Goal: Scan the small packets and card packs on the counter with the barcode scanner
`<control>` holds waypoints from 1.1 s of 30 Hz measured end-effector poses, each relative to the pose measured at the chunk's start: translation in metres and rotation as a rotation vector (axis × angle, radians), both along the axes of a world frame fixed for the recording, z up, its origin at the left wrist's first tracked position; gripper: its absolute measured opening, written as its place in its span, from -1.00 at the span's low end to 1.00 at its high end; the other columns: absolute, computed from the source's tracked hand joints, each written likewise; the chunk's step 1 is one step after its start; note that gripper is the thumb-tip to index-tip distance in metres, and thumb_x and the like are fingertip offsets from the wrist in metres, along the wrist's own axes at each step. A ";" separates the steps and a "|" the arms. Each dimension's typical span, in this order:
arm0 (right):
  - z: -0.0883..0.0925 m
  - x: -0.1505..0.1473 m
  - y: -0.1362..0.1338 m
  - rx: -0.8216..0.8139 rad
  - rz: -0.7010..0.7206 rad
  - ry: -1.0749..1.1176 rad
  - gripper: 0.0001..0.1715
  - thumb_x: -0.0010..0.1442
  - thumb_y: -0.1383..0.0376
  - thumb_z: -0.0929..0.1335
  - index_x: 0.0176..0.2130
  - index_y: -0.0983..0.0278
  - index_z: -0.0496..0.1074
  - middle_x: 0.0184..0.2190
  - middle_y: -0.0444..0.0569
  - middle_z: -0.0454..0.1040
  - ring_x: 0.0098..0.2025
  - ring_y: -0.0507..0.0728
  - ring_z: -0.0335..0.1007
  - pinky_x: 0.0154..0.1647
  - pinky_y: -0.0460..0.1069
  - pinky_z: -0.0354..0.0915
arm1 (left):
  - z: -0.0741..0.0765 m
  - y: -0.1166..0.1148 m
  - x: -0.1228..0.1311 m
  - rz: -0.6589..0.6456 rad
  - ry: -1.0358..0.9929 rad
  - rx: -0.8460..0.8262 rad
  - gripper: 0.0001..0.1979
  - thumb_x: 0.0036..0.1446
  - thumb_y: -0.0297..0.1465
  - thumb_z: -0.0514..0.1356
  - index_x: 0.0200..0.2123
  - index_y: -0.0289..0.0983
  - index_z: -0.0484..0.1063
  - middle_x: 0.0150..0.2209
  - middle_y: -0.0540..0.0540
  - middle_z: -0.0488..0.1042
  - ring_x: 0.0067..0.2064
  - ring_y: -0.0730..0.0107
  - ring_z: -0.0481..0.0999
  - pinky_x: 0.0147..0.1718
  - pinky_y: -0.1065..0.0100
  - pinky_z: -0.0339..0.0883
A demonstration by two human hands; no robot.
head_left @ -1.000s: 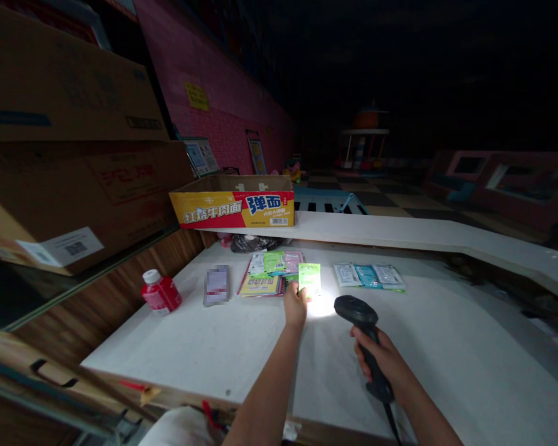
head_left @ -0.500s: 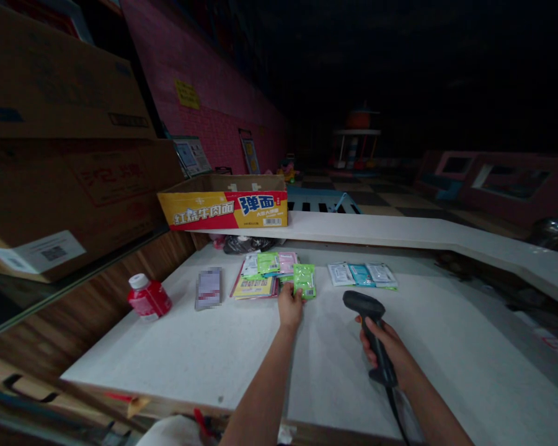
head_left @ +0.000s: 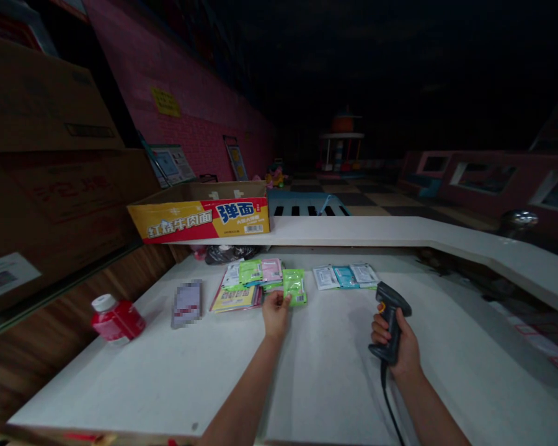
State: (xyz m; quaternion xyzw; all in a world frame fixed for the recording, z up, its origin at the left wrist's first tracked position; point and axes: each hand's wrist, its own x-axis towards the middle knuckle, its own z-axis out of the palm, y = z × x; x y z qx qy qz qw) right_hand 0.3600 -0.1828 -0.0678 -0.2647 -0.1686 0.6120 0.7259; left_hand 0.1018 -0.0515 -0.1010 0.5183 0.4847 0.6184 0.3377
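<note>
In my right hand [head_left: 405,352] is a black barcode scanner [head_left: 390,325], gripped by its handle, its head raised and its cable hanging towards the table's front edge. My left hand [head_left: 275,317] has its fingers curled at the lower left edge of a green packet [head_left: 296,282], thumb against it. Just left of that packet, several small green, pink and white packets [head_left: 251,271] lie on a stack of cards with a yellow one [head_left: 235,300] on top. To the right, a row of white and blue packets [head_left: 346,277] lies flat near the back.
A red bottle with a white cap [head_left: 118,321] and a blurred phone-like flat item [head_left: 186,303] are at the left of the white table [head_left: 167,384]. A printed open carton [head_left: 199,217] rests on the raised ledge [head_left: 353,230]. Large brown boxes [head_left: 69,186] stand at far left.
The scanner's head has swung from pointing left to pointing more upward and right, as my right hand turned. The view has shifted slightly right. My left hand stays at the green packet.
</note>
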 end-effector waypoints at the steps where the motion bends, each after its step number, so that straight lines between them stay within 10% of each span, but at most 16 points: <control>1: 0.000 0.000 0.001 0.000 -0.003 0.021 -0.60 0.04 0.03 0.47 -0.25 0.23 0.38 -0.58 -0.28 0.11 -0.66 -0.09 -0.01 -0.70 -0.20 0.09 | 0.001 0.001 0.007 -0.025 -0.028 -0.003 -0.60 -0.12 -0.06 0.32 -0.53 -0.28 0.37 -0.58 0.02 0.39 -0.53 0.49 0.37 -0.55 0.48 0.29; 16: 0.001 -0.002 0.012 -0.024 -0.019 0.088 -0.59 0.02 0.01 0.47 -0.29 0.22 0.35 -0.60 -0.29 0.09 -0.67 -0.09 -0.05 -0.71 -0.20 0.05 | 0.014 0.069 0.164 -0.172 -0.080 -0.364 -0.87 -0.08 -0.39 0.29 -0.55 -0.30 0.44 -0.58 -0.03 0.49 -0.61 0.42 0.47 -0.61 0.40 0.38; 33: 0.000 -0.002 0.014 -0.037 -0.002 0.098 -0.61 0.05 0.02 0.46 -0.29 0.22 0.36 -0.60 -0.29 0.10 -0.67 -0.08 -0.05 -0.71 -0.19 0.04 | 0.029 0.059 0.161 -0.131 0.555 -0.136 -0.86 0.02 -0.51 0.19 -0.52 -0.26 0.51 -0.41 -0.18 0.59 -0.31 0.24 0.55 -0.29 0.35 0.29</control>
